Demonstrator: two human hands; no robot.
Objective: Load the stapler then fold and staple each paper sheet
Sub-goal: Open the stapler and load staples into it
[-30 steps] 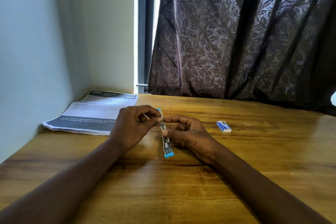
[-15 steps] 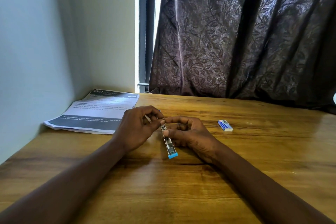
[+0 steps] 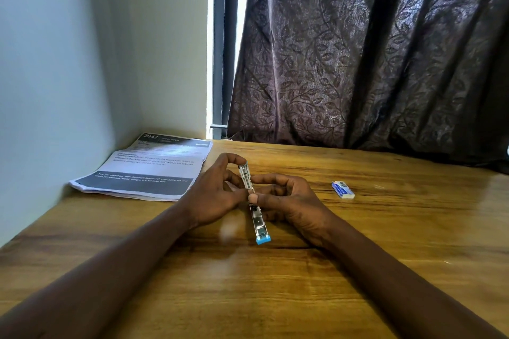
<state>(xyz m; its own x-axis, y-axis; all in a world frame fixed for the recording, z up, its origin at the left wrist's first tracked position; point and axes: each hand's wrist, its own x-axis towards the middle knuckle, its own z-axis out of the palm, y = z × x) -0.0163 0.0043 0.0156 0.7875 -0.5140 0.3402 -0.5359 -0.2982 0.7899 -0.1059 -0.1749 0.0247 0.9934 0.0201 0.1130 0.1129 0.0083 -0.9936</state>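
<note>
A slim metal stapler [image 3: 258,221] with blue ends lies opened out flat on the wooden table [image 3: 358,270], its length running away from me. My left hand [image 3: 213,195] pinches its far end between thumb and forefinger. My right hand [image 3: 286,201] grips the middle of the stapler with its fingertips. A small blue-and-white staple box [image 3: 343,189] lies to the right of my right hand. A stack of printed paper sheets [image 3: 148,166] rests at the table's back left corner against the wall.
A pale wall borders the table on the left. A dark patterned curtain [image 3: 371,58] hangs behind the table's far edge, with a narrow strip of window frame [image 3: 221,44] beside it.
My left hand's fingers have shifted up to the stapler's far end, and the metal channel there now shows more. The stapler has stayed in place on the table.
</note>
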